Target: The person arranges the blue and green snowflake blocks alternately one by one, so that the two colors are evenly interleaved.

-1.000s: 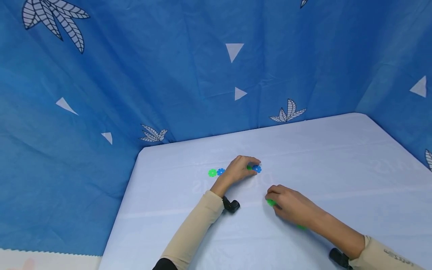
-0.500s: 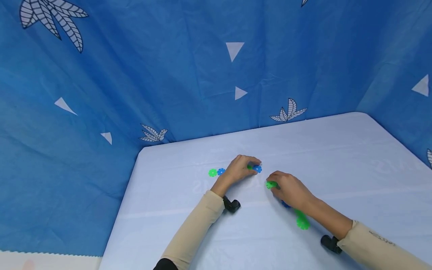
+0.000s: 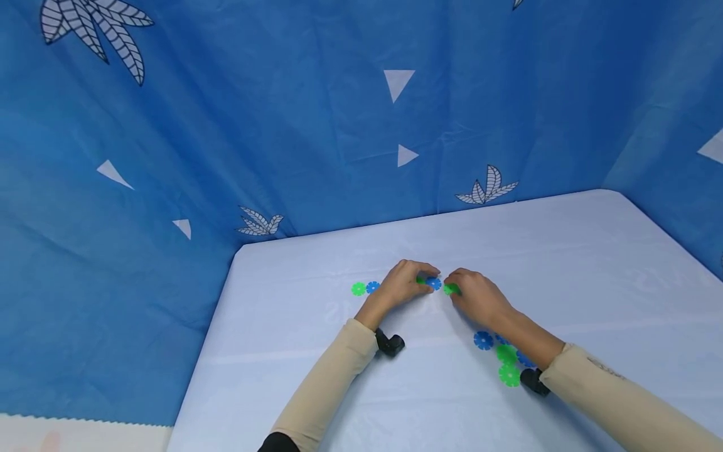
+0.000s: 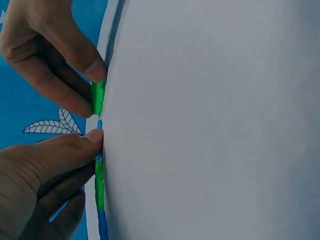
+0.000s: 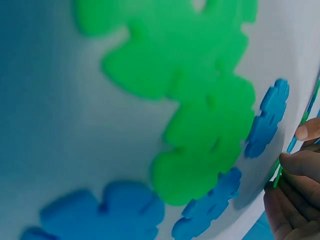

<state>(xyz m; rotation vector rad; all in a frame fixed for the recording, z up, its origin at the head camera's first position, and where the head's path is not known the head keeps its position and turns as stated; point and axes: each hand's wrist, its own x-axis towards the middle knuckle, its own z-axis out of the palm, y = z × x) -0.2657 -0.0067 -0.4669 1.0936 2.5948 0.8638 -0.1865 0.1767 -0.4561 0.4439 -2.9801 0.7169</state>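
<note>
The right grip (image 3: 477, 295) pinches a green disc (image 3: 450, 289) by its rim, just apart from the blue disc (image 3: 433, 284) that the left grip (image 3: 402, 282) pinches at the end of a row (image 4: 99, 185) on the desk (image 3: 271, 389). On the wearer's side of the right grip lie spare discs (image 3: 509, 375). The discs look like thin plastic, so probably light, stiff, a little slippery and hardly fragile; opposite rims suit a pinch, leaving the facing notches free.
</note>
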